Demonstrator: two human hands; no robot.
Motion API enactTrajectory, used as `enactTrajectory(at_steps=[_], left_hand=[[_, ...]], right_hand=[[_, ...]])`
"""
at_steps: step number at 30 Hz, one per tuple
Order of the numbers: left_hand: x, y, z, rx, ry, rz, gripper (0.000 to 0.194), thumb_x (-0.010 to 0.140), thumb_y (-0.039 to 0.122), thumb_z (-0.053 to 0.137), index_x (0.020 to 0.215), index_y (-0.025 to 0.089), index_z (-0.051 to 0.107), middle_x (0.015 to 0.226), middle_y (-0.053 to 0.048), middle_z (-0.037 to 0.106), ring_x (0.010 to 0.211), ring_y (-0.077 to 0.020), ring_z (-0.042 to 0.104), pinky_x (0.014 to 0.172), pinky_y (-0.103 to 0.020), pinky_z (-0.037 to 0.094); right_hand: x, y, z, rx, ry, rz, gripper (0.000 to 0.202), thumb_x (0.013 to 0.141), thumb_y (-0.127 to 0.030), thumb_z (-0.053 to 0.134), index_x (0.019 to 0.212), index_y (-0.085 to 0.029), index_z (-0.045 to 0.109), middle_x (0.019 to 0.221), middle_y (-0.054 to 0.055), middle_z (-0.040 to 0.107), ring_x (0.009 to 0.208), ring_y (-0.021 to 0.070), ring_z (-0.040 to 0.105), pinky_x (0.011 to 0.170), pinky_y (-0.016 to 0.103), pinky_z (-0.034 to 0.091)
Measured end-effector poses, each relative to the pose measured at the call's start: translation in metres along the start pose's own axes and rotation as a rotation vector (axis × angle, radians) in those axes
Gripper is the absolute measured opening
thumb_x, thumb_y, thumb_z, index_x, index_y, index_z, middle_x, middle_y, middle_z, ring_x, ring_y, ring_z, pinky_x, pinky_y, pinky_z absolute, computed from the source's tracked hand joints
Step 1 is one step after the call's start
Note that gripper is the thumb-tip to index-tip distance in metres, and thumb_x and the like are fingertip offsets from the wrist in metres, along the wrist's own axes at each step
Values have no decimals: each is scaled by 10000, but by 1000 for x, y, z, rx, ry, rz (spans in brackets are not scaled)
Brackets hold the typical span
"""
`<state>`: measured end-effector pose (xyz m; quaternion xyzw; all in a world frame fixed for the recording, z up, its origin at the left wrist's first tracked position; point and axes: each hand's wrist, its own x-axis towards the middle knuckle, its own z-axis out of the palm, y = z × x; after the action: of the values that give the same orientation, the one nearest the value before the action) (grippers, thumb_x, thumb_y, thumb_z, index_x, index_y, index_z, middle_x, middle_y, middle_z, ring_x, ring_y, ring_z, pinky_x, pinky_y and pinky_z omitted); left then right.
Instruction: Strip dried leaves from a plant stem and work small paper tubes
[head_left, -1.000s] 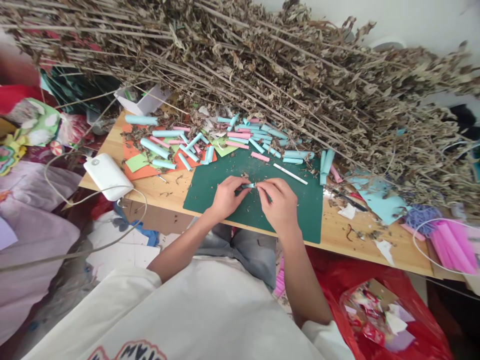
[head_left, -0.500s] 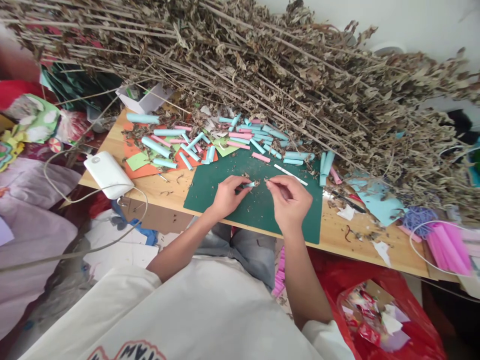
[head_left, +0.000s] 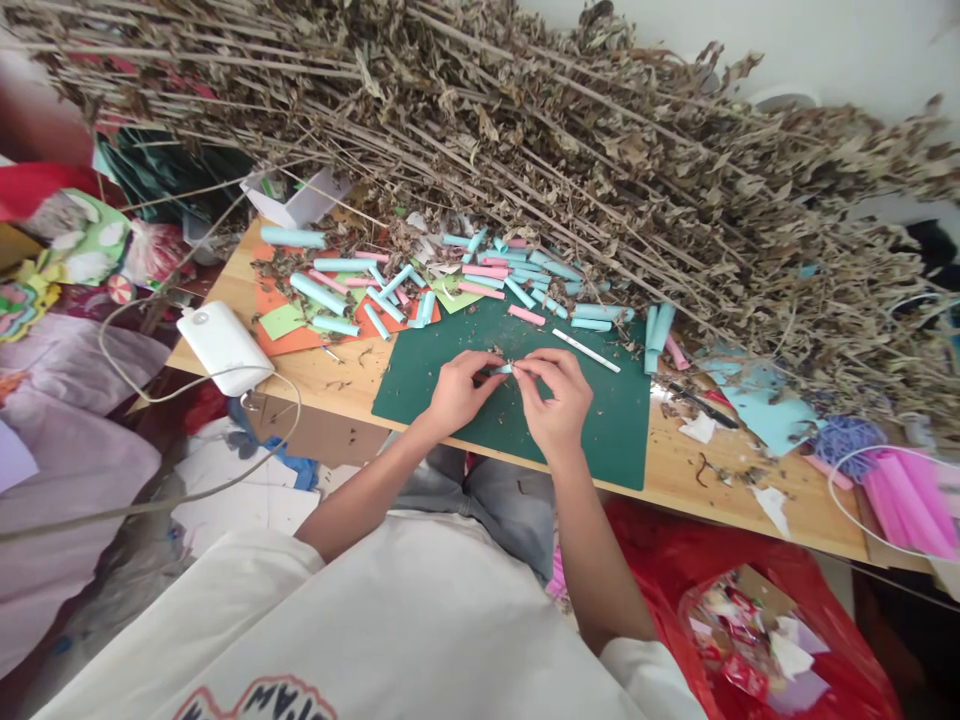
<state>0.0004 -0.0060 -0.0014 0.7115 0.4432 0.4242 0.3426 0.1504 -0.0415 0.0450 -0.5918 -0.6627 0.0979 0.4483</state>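
Note:
Between the fingertips of my left hand (head_left: 461, 395) is a short light-blue paper tube (head_left: 504, 369), held over the green mat (head_left: 480, 425). My right hand (head_left: 555, 400) is pinched at the tube's right end, its fingertips meeting the opening. Small brown bits of dried leaf show there, partly hidden by the fingers. A white stick with a thin band (head_left: 586, 351) lies on the mat beyond my right hand. Near it rests a pink paper tube (head_left: 526, 315). Leaf crumbs are scattered over the mat.
Many blue paper tubes (head_left: 319, 293) and pink ones lie along the back of the wooden table (head_left: 352, 375). Dried leafy stalks (head_left: 525, 130) stretch across behind. A white power bank (head_left: 225, 348) with a cable sits left. A red bag (head_left: 832, 610) of scraps stands below right.
My right hand has moved left, from a gap beside the tube to its right end. My left hand still holds the tube in nearly the same place.

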Motion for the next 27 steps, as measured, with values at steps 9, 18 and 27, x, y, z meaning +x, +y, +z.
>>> enactTrajectory(at_steps=[9,18,27], left_hand=[[0,1,0,-42,8,-23,116,845,249,676,948,195,684,915,-41,710,773,-137,665,689,-243,560],[0,0,-1,1,0,-5,111,857,242,660,955,195,682,895,-37,711,816,-146,660,707,-246,551],[-1,-1,-1,-35,-4,-33,119,851,219,657,966,197,679,929,-39,705,799,-141,666,704,-247,556]], right_hand=[[-7,5,-3,-109,29,-104,188,866,-299,618,1036,-255,687,1043,107,674,920,237,643,784,406,563],[1,-8,6,203,-103,249,248,898,-390,585,1001,-202,709,923,58,662,763,148,636,637,270,556],[-8,-1,4,-89,-81,-44,273,923,-302,529,1154,-235,657,1049,103,684,961,222,647,867,391,554]])
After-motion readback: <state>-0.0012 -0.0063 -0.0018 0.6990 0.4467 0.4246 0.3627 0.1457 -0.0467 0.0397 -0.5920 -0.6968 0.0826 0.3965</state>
